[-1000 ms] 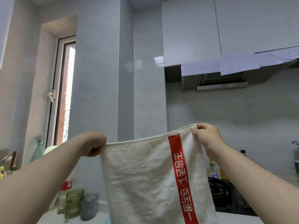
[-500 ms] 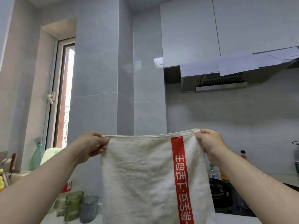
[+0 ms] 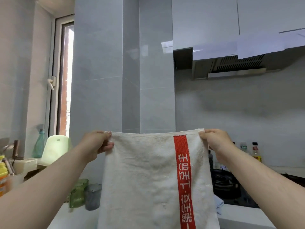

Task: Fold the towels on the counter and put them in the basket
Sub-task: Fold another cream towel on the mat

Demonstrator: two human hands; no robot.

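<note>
Hanging between both hands, towel [image 3: 140,179] is held up in front of tiled wall [image 3: 99,96], above counter [image 3: 77,217]. L hand [image 3: 95,144] pinches the top-left corner, fingers curled round the edge. R hand [image 3: 216,142] pinches the top-right corner the same way.

Top hem [image 3: 148,133] runs level L–R, pulled taut. Long axis drops straight down. Bottom edge is out of frame, so can't tell if it touches the counter. One hand per corner, neither nearer than the other.

Judgement: next move prob. brings the two corners together, folding on a vertical line approx. mid-cloth, or lays it flat on the counter first.

Cloth: off-white terry, nubby pile, limp, w/ flat woven hem. Smooth red band [image 3: 182,171] w/ white characters runs down the R side, a handy ref for lining up edges. Terry should drape, prob. won't hold a crease w/o pressing. Basket not in view.
</note>
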